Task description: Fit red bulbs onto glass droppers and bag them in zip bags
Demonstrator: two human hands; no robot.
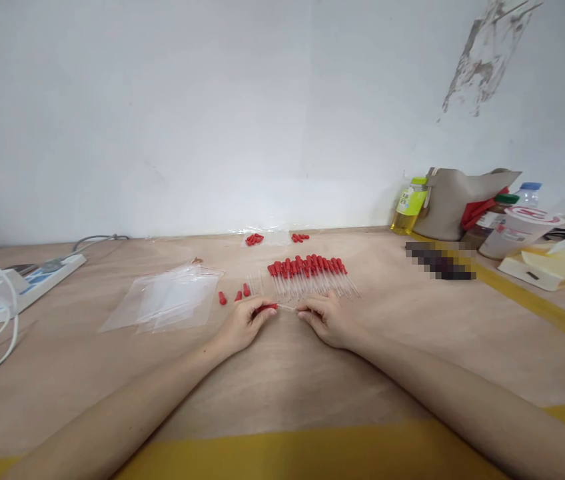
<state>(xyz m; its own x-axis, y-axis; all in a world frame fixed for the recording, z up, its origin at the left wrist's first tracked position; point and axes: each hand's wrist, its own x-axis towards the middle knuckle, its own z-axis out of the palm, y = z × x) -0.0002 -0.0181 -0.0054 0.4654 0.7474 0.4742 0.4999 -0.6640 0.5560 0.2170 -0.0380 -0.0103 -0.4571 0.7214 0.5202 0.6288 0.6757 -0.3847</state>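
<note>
Between finger and thumb, my left hand [243,323] pinches a red rubber dropper bulb [268,307]. My right hand [326,319] is closed on the clear dropper tube [286,307], whose other end meets the bulb; how far it sits inside I cannot tell. Just beyond my hands lies a row of droppers [307,272], red bulbs facing the wall and clear tips toward me. A few loose clear tubes [255,285] are left of that row. Several loose red bulbs [222,298] rest near my left hand.
Flat clear plastic bags [172,297] lie to the left, with a white power strip [52,288] and cables farther out. More red bulbs [254,239] are by the wall. A yellow-green bottle [408,207], grey bag [445,203] and lidded cup [517,233] stand at right.
</note>
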